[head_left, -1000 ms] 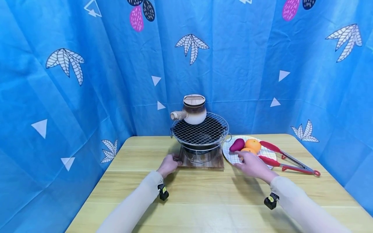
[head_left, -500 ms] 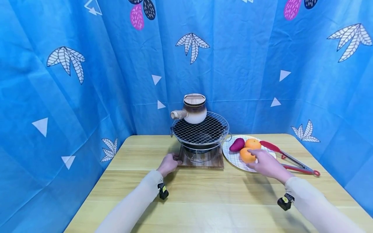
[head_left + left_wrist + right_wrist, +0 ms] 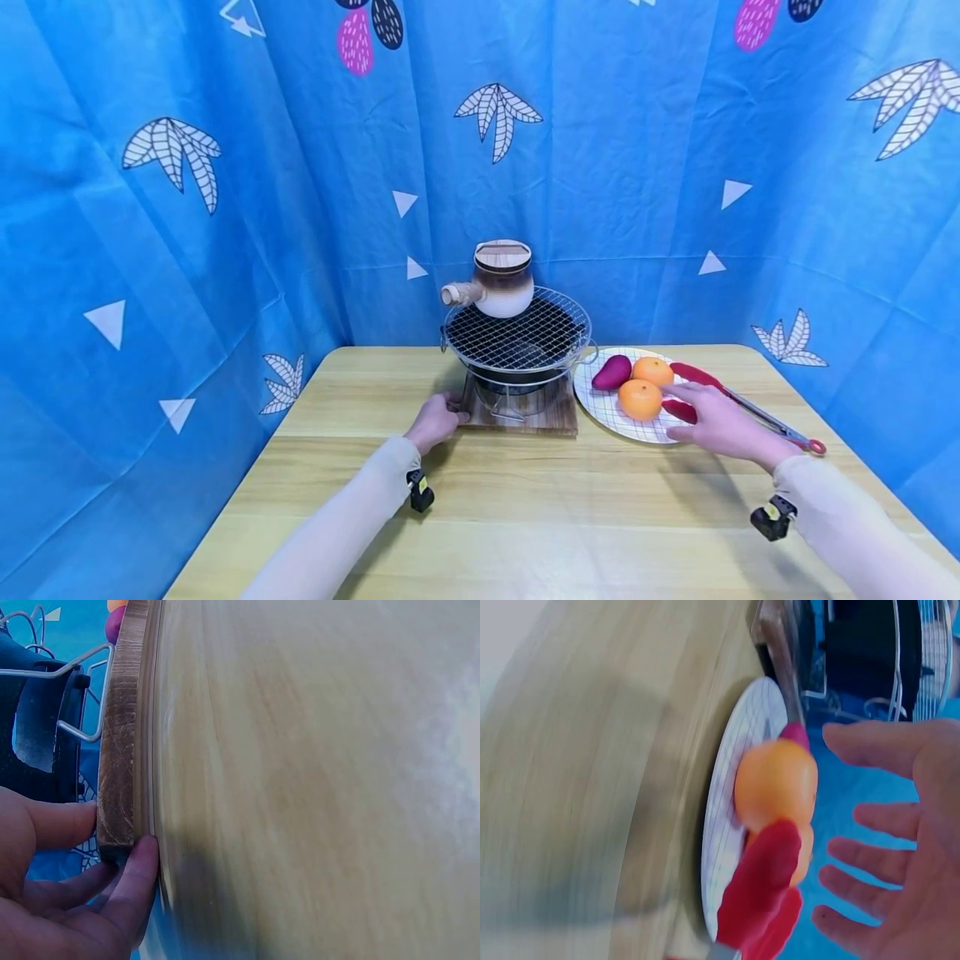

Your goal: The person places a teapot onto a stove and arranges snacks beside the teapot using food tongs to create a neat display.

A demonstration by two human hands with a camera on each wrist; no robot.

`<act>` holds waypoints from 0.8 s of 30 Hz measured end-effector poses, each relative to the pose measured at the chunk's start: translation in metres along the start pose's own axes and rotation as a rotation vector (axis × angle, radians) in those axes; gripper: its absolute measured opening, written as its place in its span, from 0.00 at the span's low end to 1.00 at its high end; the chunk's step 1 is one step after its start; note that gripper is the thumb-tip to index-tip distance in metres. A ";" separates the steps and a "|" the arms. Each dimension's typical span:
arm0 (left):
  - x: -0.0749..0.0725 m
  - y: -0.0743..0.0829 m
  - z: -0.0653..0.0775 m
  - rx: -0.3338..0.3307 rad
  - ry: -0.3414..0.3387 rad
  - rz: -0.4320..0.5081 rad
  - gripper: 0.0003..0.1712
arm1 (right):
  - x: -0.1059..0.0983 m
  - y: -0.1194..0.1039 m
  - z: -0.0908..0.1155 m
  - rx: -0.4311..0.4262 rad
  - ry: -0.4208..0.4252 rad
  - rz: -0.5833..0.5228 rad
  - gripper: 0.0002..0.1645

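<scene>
My left hand [image 3: 435, 423] pinches the left front corner of a brown wooden base board [image 3: 120, 735], thumb on one face and fingers against the other. On that board stands a round grill stove [image 3: 517, 367] with a wire rack. My right hand [image 3: 716, 421] hovers over the right side of a white checked plate [image 3: 600, 410], its fingers spread and holding nothing. Red-headed tongs [image 3: 761, 881] lie partly on the plate, and the hand hides part of them in the head view. Two oranges [image 3: 640, 400] and a purple vegetable [image 3: 611, 372] sit on the plate.
A brown and white side-handled pot [image 3: 506, 292] with a wooden lid rests at the back of the rack. Blue patterned curtains [image 3: 622, 192] surround the light wooden table [image 3: 525, 517] at the back and sides.
My right hand has moved to the right, away from the purple vegetable and past the oranges, uncovering the front orange and reaching the tongs. My left hand stays at the board's corner.
</scene>
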State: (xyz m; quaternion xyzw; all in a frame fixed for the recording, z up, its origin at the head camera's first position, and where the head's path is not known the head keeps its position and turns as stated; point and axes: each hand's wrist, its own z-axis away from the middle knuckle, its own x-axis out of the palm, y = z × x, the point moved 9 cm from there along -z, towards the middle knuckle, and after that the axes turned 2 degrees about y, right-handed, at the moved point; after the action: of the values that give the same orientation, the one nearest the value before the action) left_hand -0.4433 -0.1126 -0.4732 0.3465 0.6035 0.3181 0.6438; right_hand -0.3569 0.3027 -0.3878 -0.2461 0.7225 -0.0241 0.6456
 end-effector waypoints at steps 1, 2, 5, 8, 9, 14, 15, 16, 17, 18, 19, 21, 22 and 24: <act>0.000 0.000 0.000 -0.001 0.000 0.003 0.28 | -0.001 0.003 0.001 -0.002 -0.005 -0.001 0.46; 0.001 -0.001 -0.001 -0.003 -0.001 0.008 0.28 | -0.002 0.005 0.003 0.000 -0.009 -0.001 0.47; 0.001 -0.001 -0.002 -0.001 0.000 0.008 0.28 | -0.004 0.015 0.006 0.019 -0.029 -0.013 0.50; 0.000 -0.001 -0.001 0.004 -0.001 0.005 0.28 | -0.004 0.025 0.008 0.041 -0.043 -0.014 0.54; 0.000 -0.001 -0.001 0.006 -0.002 0.005 0.28 | -0.004 0.028 0.008 0.046 -0.047 -0.014 0.55; -0.002 0.001 0.000 0.036 0.002 -0.002 0.26 | -0.008 0.041 0.010 0.045 -0.042 0.005 0.55; -0.002 0.002 0.000 0.041 0.004 -0.004 0.26 | -0.009 0.044 0.011 0.048 -0.041 0.007 0.55; -0.002 0.002 0.000 0.044 0.006 -0.006 0.25 | -0.010 0.047 0.012 0.049 -0.041 0.011 0.55; -0.002 0.002 0.001 0.045 0.006 -0.008 0.25 | -0.010 0.049 0.012 0.052 -0.041 0.014 0.55; -0.002 0.002 0.001 0.041 0.006 -0.006 0.25 | -0.011 0.052 0.013 0.056 -0.043 0.015 0.55; -0.002 0.002 0.000 0.039 0.003 -0.004 0.26 | -0.011 0.055 0.013 0.058 -0.043 0.017 0.55; -0.001 0.000 -0.001 0.025 -0.001 0.009 0.26 | -0.012 0.060 0.013 0.049 -0.034 0.031 0.55; -0.001 -0.001 -0.001 0.021 -0.005 0.012 0.26 | -0.012 0.062 0.013 0.046 -0.031 0.038 0.55; 0.000 -0.003 -0.003 0.017 -0.008 0.011 0.26 | -0.011 0.065 0.013 0.039 -0.024 0.042 0.54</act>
State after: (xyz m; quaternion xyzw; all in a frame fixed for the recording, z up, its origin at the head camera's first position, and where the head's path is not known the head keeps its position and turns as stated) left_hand -0.4459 -0.1143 -0.4753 0.3563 0.6019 0.3151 0.6415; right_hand -0.3655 0.3678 -0.4033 -0.2186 0.7190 -0.0215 0.6594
